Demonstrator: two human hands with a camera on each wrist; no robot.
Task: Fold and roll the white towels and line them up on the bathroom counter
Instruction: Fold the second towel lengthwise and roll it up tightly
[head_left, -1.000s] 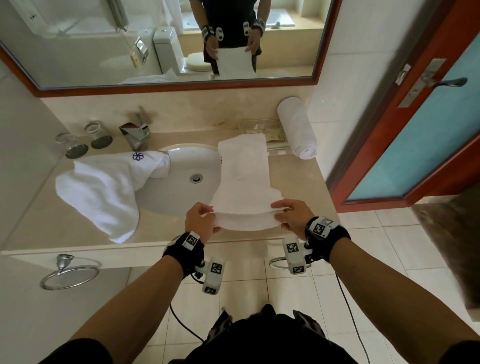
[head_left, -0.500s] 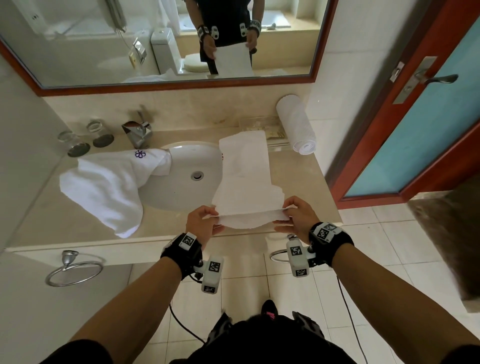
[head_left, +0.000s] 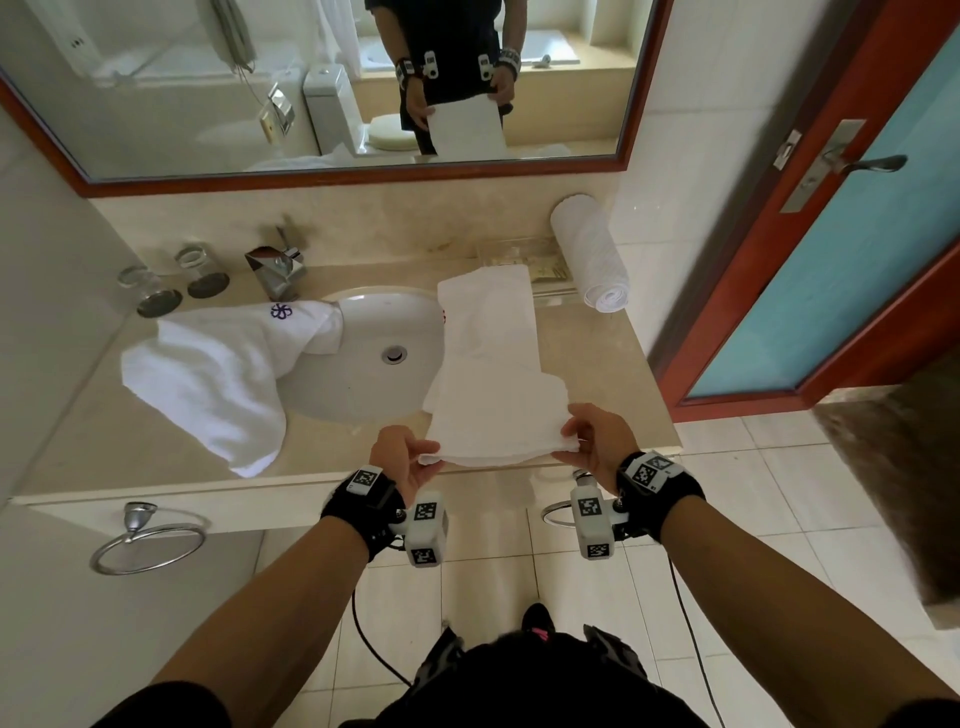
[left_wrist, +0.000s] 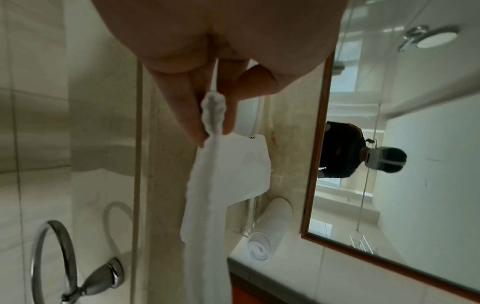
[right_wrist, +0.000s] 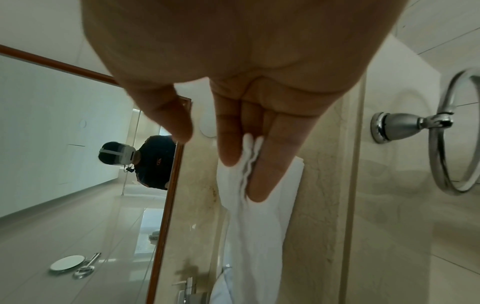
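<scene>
A long folded white towel (head_left: 491, 364) lies lengthwise on the beige counter (head_left: 618, 364), right of the sink, its near end lifted at the counter's front edge. My left hand (head_left: 410, 460) pinches the near left corner (left_wrist: 213, 115) between fingers. My right hand (head_left: 584, 441) pinches the near right corner (right_wrist: 249, 156). A rolled white towel (head_left: 592, 257) lies at the back right by the wall. A loose white towel with a purple logo (head_left: 218, 369) is draped over the sink's left rim.
The round sink (head_left: 374, 353) has a chrome tap (head_left: 278, 270) behind it. Two upturned glasses (head_left: 171, 280) stand at the back left. A clear tray (head_left: 530, 260) sits behind the towel. Towel rings (head_left: 148, 540) hang below the counter. A red-framed door (head_left: 831, 234) is at right.
Both hands have drawn the towel's near end slightly toward me at the counter edge, keeping their pinch. The rest of the towel lies as before.
</scene>
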